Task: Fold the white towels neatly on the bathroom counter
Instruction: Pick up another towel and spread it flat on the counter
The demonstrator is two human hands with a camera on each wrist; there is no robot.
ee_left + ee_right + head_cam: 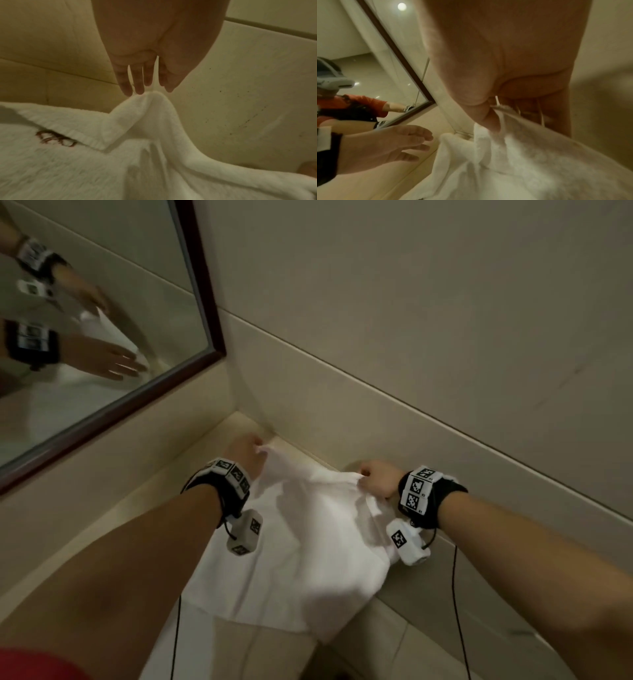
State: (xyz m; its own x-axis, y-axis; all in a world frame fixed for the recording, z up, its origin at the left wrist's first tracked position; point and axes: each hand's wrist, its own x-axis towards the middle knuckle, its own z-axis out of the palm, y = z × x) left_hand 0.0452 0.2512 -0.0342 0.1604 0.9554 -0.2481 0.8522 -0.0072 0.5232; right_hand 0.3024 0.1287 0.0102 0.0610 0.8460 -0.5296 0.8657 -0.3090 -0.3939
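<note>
A white towel (pixel 308 559) lies spread on the beige counter (pixel 137 508), pushed into the wall corner, with its near end hanging over the counter's front edge. My left hand (pixel 255 445) is at the towel's far left corner. In the left wrist view its fingers (pixel 139 81) are straight, their tips just at the raised corner of the towel (pixel 150 102). In the right wrist view the left hand (pixel 393 146) is spread and holds nothing. My right hand (pixel 363 477) pinches the far right edge; its thumb (pixel 489 119) presses the towel (pixel 522 162) against the fingers. Red embroidery (pixel 54 139) shows under a folded flap.
A mirror in a dark wooden frame (pixel 202 285) hangs on the left wall and reflects both hands. Tiled walls (pixel 445 354) close the corner behind and to the right of the towel. Thin black cables (pixel 457 611) hang from both wrists.
</note>
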